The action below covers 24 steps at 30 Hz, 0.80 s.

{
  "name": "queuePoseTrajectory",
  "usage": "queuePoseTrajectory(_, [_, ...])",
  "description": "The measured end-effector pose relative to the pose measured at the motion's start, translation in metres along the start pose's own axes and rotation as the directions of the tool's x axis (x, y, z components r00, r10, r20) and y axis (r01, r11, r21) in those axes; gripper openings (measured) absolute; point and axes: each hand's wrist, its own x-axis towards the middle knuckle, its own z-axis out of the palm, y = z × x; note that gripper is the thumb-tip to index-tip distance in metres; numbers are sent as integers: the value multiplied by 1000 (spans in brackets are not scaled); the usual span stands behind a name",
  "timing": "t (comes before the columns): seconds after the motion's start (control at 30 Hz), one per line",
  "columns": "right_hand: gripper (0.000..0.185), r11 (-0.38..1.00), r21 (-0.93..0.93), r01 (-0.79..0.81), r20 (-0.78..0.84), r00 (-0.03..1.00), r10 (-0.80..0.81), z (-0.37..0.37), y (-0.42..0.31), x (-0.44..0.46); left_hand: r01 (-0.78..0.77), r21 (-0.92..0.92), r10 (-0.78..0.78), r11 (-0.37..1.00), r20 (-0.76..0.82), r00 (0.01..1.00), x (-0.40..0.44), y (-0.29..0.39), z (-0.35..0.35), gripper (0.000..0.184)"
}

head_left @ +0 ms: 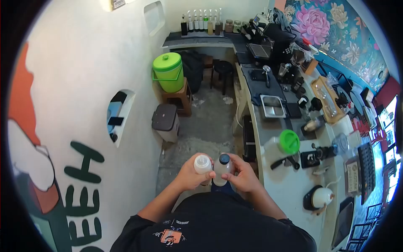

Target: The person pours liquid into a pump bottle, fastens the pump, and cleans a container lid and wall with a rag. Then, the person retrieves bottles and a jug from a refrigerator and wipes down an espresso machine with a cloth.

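Note:
Both my hands are in front of my body, close together above the floor. My left hand [191,175] is wrapped around a white plastic bottle [203,164] with a pale, translucent top. In my right hand [243,175] is a clear bottle [220,176] with a dark cap and cloudy, pale contents. The two bottles stand upright side by side, nearly touching. My left thumb reaches toward the clear bottle; whether it touches it I cannot tell.
A counter along the right carries a green-lidded container [289,142], a metal pan [273,106], a portafilter [267,75] and a white kettle [322,196]. A grey bin [165,117] and a green bucket [168,72] on a stool stand left. Pump bottles [205,23] line the back.

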Motion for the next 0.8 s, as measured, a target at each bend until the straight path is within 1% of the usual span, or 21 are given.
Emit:
queuePoseTrajectory(0.03, [80, 1000, 7, 11, -30, 999, -11, -11, 11, 27, -42, 12, 42, 999, -16, 999, 29, -6, -8, 59])
queuePoseTrajectory(0.07, [80, 1000, 16, 16, -28, 999, -15, -23, 22, 55, -40, 21, 40, 999, -19, 999, 58, -14, -17, 59])
queuePoseTrajectory(0.13, [82, 991, 129, 41, -27, 999, -38, -47, 31, 118, -24, 34, 26, 999, -33, 999, 117, -19, -38, 63])
queuePoseTrajectory(0.17, [81, 998, 63, -4, -7, 1000, 4, -61, 19, 146, -7, 52, 9, 999, -35, 999, 141, -11, -47, 63])
queuePoseTrajectory(0.2, [81, 999, -8, -51, 8, 999, 51, -79, 6, 173, -17, 94, 23, 995, -61, 998, 168, -3, -53, 66])
queuePoseTrajectory(0.23, [84, 1000, -15, -4, 9, 1000, 4, -92, 7, 199, -29, 127, 41, 991, -90, 995, 194, 4, -60, 71])
queuePoseTrajectory(0.27, [84, 1000, -8, -18, 14, 1000, 19, -103, 9, 225, -12, 123, 24, 992, -93, 995, 218, 11, -69, 71])
queuePoseTrajectory(0.33, [83, 986, 169, -3, -36, 999, 9, -122, 19, 270, -50, 15, 52, 999, -83, 995, 263, 21, -87, 74])
queuePoseTrajectory(0.37, [82, 986, 165, 37, -48, 998, -29, -131, 22, 290, -57, 1, 57, 998, -70, 996, 283, 27, -96, 78])
queuePoseTrajectory(0.4, [82, 987, 159, 24, -34, 999, -18, -139, 22, 307, -51, -12, 50, 999, -82, 995, 303, 27, -105, 78])
queuePoseTrajectory(0.47, [78, 976, 216, 23, -79, 997, -6, -155, 19, 344, -41, -89, 31, 995, -109, 994, 345, 24, -125, 79])
queuePoseTrajectory(0.5, [78, 977, 212, 15, -74, 997, 1, -162, 24, 363, -38, -97, 27, 995, -113, 993, 366, 21, -134, 79])
queuePoseTrajectory(0.57, [78, 970, 243, -7, -123, 992, 38, -176, 36, 400, 15, -246, -45, 969, -118, 992, 409, 13, -154, 78])
queuePoseTrajectory(0.67, [77, 975, 219, -46, -126, 989, 75, -196, 49, 463, 25, -298, -66, 954, -129, 989, 476, 2, -187, 75])
queuePoseTrajectory(0.8, [76, 991, 130, -10, -164, 986, 31, -214, 47, 558, 33, -319, -69, 947, -102, 992, 566, 14, -234, 73])
